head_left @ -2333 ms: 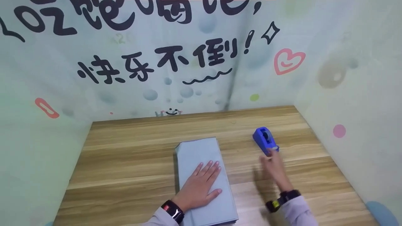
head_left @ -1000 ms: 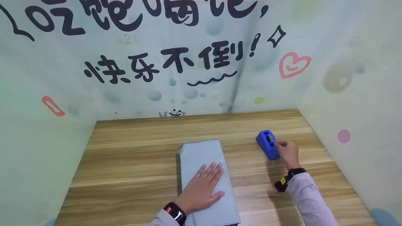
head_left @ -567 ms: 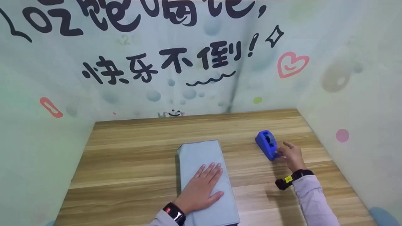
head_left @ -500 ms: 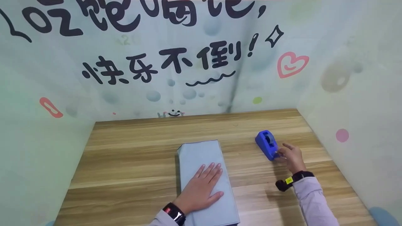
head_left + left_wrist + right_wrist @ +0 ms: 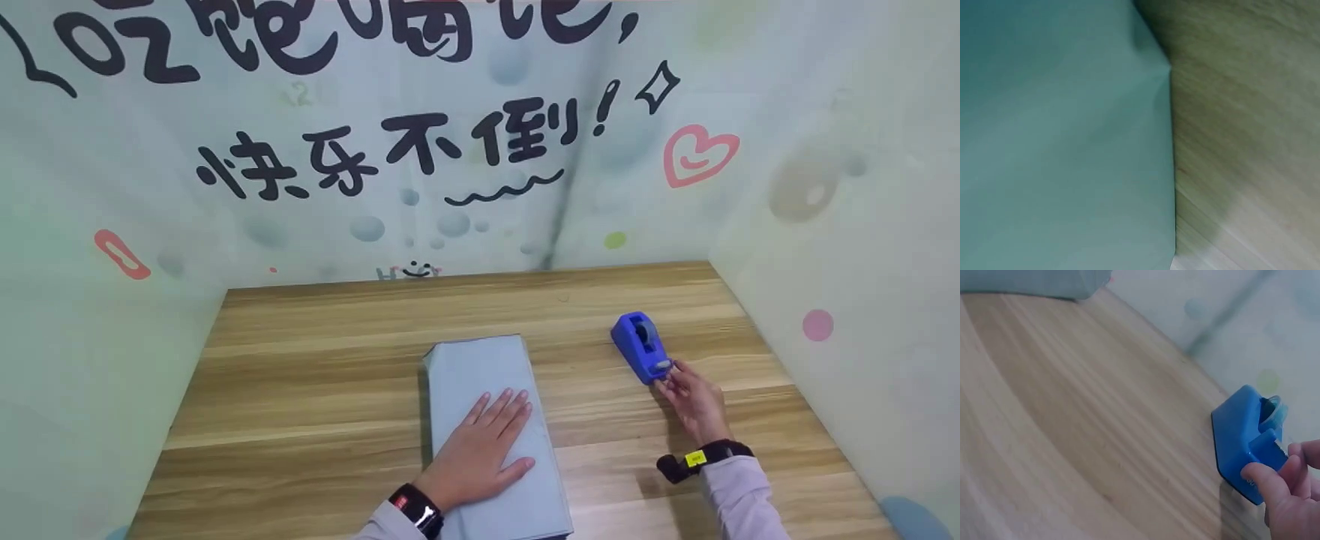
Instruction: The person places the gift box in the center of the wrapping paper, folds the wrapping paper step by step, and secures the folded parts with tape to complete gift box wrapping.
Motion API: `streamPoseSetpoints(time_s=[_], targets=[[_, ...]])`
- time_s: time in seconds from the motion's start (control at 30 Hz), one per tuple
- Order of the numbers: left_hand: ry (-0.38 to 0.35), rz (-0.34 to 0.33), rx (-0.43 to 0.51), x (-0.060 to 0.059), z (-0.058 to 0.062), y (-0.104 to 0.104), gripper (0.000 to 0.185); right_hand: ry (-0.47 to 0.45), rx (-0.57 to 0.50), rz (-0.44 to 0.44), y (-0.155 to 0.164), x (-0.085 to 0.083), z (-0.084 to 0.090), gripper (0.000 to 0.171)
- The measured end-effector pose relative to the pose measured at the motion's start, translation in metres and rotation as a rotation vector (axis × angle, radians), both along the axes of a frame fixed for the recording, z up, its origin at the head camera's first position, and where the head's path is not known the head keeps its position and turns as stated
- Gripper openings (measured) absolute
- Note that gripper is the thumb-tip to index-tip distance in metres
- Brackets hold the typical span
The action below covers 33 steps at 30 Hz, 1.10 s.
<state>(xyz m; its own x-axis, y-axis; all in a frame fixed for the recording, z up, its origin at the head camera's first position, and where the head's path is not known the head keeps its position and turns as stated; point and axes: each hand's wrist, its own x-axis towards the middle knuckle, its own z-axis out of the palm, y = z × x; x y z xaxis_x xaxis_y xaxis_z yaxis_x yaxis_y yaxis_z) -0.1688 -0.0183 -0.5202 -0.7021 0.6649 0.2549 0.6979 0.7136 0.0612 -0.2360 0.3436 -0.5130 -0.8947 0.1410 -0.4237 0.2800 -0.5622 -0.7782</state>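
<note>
Hands, two, bare. Left hand point(image 5: 476, 454): palm down, fingers straight and slightly spread, thumb out to the side, resting on a pale blue oblong package point(image 5: 480, 367) with a smooth flat top. Right hand point(image 5: 694, 405): thumb and bent fingers holding the near end of a glossy blue plastic tape dispenser point(image 5: 637, 358), thumb on its body, fingertips by the serrated cutting edge point(image 5: 1280, 448).

Tape roll point(image 5: 1276, 415), clear, seated in the dispenser's top. Dispenser standing upright to the right of the package, well apart from it. Package lying at front centre, long sides running away from the person; creased at one corner in the left wrist view.

Wristbands, black, one per arm: left point(image 5: 416, 510) with a red mark, right point(image 5: 716, 454) with a yellow label. Sleeves, pale lilac point(image 5: 742, 495).

Table point(image 5: 315, 360), wood-grain, streaked light and dark brown, beneath package and dispenser. Backdrop point(image 5: 315, 244), pale green-blue, behind the table: large black Chinese characters point(image 5: 420, 142), pink heart outline point(image 5: 701, 155), coloured dots.
</note>
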Motion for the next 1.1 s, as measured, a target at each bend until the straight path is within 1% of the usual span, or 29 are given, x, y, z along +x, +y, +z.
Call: streamPoseSetpoints(time_s=[0.07,0.2,0.27,0.33,0.43,0.5,0.6,0.7,0.77,0.83,0.93,1.03,1.1], targets=[[0.001,0.002,-0.001,0.0,0.0,0.0,0.066,0.011,0.076,-0.01,-0.002,0.001,-0.002,0.057],[-0.019,0.004,-0.007,0.0,0.0,0.0,0.066,0.041,0.301,-0.018,-0.004,0.003,-0.009,0.055],[-0.028,0.006,-0.009,0.0,0.0,-0.001,0.066,0.044,0.396,-0.034,-0.005,0.002,-0.012,0.053],[-0.035,0.009,-0.009,0.0,0.0,-0.001,0.066,0.048,0.503,-0.017,-0.005,0.001,-0.014,0.051],[-0.042,0.011,-0.009,0.0,0.001,-0.001,0.067,0.019,0.665,0.004,-0.005,-0.001,-0.015,0.047],[-0.044,0.008,-0.009,0.0,0.001,-0.001,0.067,0.01,0.81,0.033,-0.005,-0.003,-0.013,0.045],[-0.046,0.008,-0.016,0.0,0.001,-0.001,0.067,0.007,1.042,0.032,-0.005,-0.006,-0.012,0.038],[-0.048,0.01,-0.029,0.0,0.001,-0.001,0.067,0.047,1.276,0.009,-0.004,-0.008,-0.012,0.032],[-0.05,0.011,-0.032,0.0,0.001,-0.001,0.068,0.093,1.396,-0.014,-0.005,-0.009,-0.013,0.028],[-0.045,0.011,-0.031,-0.001,0.001,-0.001,0.068,0.145,1.473,-0.031,-0.005,-0.009,-0.014,0.025],[-0.029,0.011,-0.022,0.0,0.001,-0.001,0.067,0.22,1.536,-0.04,-0.005,-0.009,-0.015,0.023],[-0.024,0.008,-0.019,0.0,0.001,-0.001,0.067,0.246,1.57,-0.025,-0.002,-0.007,-0.016,0.025],[-0.029,0.007,-0.027,-0.001,0.001,0.0,0.067,0.231,1.576,-0.012,0.001,-0.005,-0.016,0.028]])
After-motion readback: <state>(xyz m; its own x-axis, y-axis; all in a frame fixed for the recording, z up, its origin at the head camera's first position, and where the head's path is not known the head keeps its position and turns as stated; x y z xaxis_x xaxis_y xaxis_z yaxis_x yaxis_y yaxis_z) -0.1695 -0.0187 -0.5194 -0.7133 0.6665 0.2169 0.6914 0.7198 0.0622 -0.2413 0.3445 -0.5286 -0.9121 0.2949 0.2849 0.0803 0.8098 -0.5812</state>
